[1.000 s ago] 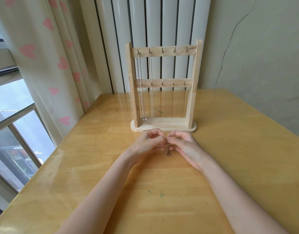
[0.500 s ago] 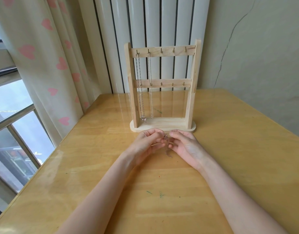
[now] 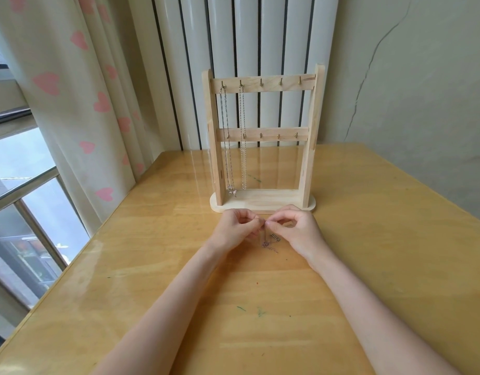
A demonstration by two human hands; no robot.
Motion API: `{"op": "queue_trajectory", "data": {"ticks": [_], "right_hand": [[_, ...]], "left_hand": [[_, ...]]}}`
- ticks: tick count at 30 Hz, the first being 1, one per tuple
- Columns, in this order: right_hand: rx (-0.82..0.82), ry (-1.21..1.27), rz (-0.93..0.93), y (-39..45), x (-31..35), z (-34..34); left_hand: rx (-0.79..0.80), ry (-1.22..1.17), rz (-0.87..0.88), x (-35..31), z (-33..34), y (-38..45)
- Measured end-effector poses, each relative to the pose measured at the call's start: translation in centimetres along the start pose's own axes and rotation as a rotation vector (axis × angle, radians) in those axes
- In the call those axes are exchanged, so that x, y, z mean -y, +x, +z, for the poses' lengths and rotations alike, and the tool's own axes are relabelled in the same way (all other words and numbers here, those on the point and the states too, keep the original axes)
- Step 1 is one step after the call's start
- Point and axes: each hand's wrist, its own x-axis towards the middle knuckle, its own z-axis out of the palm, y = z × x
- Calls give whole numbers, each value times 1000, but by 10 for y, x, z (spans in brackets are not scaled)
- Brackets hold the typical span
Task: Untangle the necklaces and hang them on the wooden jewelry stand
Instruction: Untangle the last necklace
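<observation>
Necklaces come last here, so start big: on the shiny yellow wooden table [image 3: 368,239], the tall pale wooden jewelry stand [image 3: 263,204] at 12 o'clock already has two long silver chains [image 3: 234,142] hanging from its top-left hooks. Just below it, the left hand [image 3: 240,228] and right hand [image 3: 301,230] have curled fingers pinching a thin tangled silver necklace [image 3: 270,240]. I think that one is left to fix and hang.
</observation>
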Motion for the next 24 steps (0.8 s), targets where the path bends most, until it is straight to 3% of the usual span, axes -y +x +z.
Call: {"op": "queue_trajectory", "data": {"ticks": [6,16,24], "right_hand": [[129,71,92,-2,1,1],[164,332,148,-2,4,-1],[166,297,145,-3,4,0]], "left_hand": [[48,-13,-5,0,1,0],[166,-91,-15,0,5,-2],[137,-106,-23,0,2,-2]]}}
